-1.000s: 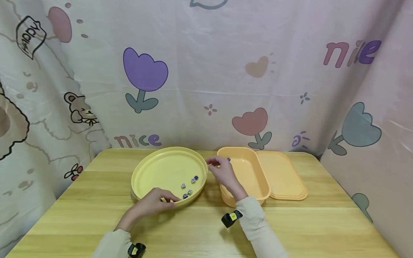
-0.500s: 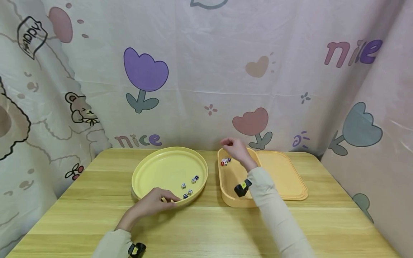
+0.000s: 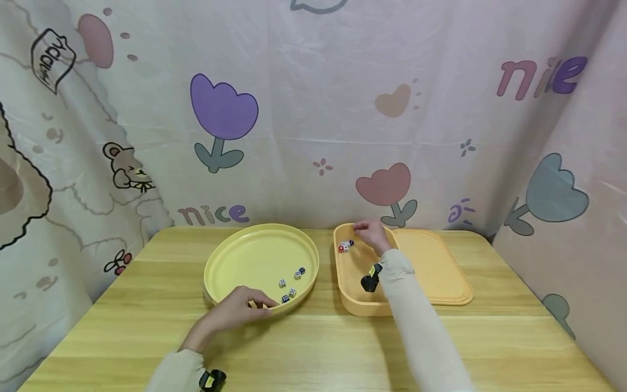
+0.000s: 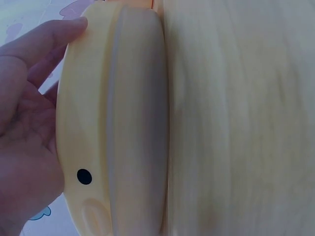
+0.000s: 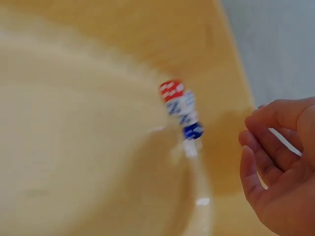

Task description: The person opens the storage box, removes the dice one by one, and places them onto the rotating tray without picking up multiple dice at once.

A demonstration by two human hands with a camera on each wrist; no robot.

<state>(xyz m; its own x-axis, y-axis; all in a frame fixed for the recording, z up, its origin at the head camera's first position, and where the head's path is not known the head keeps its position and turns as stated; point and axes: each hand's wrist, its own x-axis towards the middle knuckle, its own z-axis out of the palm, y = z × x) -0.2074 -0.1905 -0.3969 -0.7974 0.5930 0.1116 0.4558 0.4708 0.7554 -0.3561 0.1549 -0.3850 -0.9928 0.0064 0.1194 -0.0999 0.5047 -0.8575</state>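
My left hand (image 3: 240, 311) grips the near rim of the round yellow tray (image 3: 245, 256); in the left wrist view the thumb lies against its outer side wall (image 4: 83, 118). Several white and dark dice (image 3: 292, 293) lie in the tray's right part. Over the back of the orange box (image 3: 364, 309) is my right hand (image 3: 373, 237), its fingers loosely curled. Nothing shows between those fingers in the right wrist view, where the hand (image 5: 280, 162) is right of a cluster of red, white and blue dice (image 5: 187, 105) at the box's wall.
A flat orange lid (image 3: 436, 267) lies against the right side of the box on the wooden table (image 3: 313, 354). Behind the table hangs a patterned curtain (image 3: 303, 109). Black cameras are strapped to both wrists.
My right hand has gone from the tray's right rim to the back of the orange box, then a little right and lower. The left hand keeps its hold; the view has shifted slightly.
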